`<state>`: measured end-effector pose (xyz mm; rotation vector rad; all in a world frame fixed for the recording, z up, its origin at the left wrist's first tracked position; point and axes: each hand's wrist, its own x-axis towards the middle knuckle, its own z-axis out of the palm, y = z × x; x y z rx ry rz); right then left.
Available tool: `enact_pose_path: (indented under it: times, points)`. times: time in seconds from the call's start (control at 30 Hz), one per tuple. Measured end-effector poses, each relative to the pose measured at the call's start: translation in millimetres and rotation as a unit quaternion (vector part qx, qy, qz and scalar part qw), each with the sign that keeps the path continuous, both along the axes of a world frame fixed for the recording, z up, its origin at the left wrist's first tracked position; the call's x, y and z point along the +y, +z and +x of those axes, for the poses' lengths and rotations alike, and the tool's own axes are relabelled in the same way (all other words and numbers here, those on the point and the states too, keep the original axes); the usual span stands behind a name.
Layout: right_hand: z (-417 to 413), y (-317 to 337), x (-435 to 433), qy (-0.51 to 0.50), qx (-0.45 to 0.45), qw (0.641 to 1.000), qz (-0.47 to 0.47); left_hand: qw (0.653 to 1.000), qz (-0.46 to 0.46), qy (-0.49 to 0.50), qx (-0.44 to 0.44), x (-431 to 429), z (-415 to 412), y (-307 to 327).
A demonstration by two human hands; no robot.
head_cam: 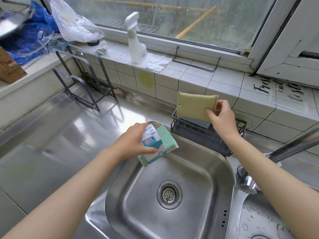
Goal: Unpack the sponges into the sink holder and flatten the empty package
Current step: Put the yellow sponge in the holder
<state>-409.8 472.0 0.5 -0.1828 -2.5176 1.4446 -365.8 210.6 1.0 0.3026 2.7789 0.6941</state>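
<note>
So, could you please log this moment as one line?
right hand: lowering yellow sponge upright into holder | left hand: holding package with green sponge over sink | package: not emptied

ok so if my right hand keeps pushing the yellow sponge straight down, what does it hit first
Probably the blue-grey sponge already standing in the dark sink holder. The right hand has its grip on the yellow sponge, whose lower edge overlaps that sponge; depth is unclear, so it may slide alongside it to the holder's floor.
</note>
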Motion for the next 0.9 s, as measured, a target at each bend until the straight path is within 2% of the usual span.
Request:
enact_pose_path:
  times: [0.13, 0.3, 0.5, 0.7, 0.9]
  points:
    - [-0.7, -13.9, -2.8, -0.011, 0.002, 1.0, 0.021, 1.0, 0.003, 0.001, -0.003, 1.4, -1.3, -2.4]
    - [-3.6, -26.9, -6.8, -0.034, -0.01, 0.993, 0.11, 1.0, -0.002, -0.004, -0.013, 2.1, -1.4, -3.9]
    - [-0.5, -35.7, -3.3, -0.01, -0.07, 0.977, 0.202, 1.0, 0.0, -0.01, -0.014, 2.8, -2.9, -6.0]
    - [0.4, -37.5, -1.4, 0.003, -0.119, 0.973, 0.197, 1.0, 0.004, -0.013, -0.018, 2.6, -2.5, -6.4]
    - [6.9, -34.4, 2.3, -0.006, -0.109, 0.971, 0.214, 1.0, 0.006, -0.014, -0.017, 1.4, -0.6, -7.4]
